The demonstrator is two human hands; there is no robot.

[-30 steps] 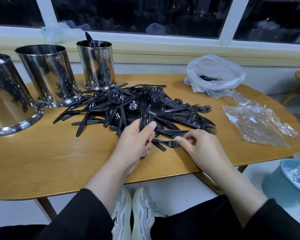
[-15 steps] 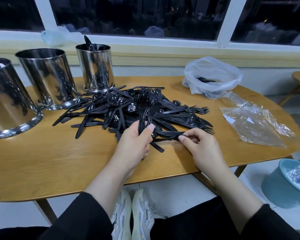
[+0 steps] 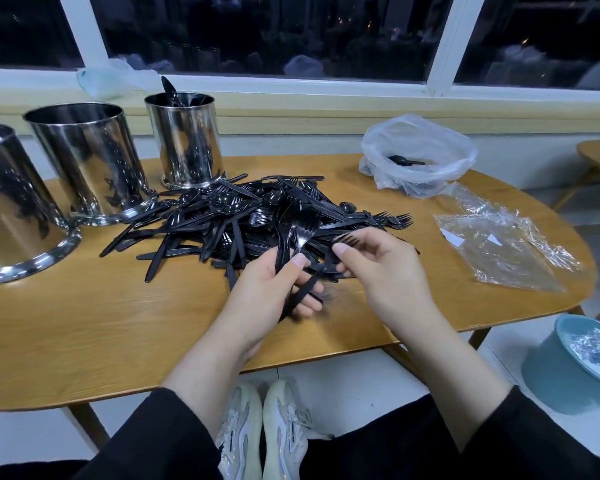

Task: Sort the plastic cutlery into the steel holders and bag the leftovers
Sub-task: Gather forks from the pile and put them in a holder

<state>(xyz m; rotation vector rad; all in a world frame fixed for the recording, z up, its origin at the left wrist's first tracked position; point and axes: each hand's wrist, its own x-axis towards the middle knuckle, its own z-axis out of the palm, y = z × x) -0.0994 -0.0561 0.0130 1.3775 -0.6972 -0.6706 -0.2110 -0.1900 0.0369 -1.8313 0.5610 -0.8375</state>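
My left hand (image 3: pixel 274 289) grips some black forks (image 3: pixel 300 233). My right hand (image 3: pixel 378 268) pinches one fork (image 3: pixel 349 240), tines beside those forks.

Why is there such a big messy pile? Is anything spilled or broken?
The black cutlery pile sprawls loose across the table, right up against the steel holders. It's waiting to be sorted. Nothing looks broken. Crumpled clear wrappers lie at the right.

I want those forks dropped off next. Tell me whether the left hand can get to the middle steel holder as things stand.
Probably yes. The left hand grips a bunch of forks above the pile's near edge, and bare table lies between it and the middle steel holder, whose mouth is open. Only the pile's left fringe lies near its base.
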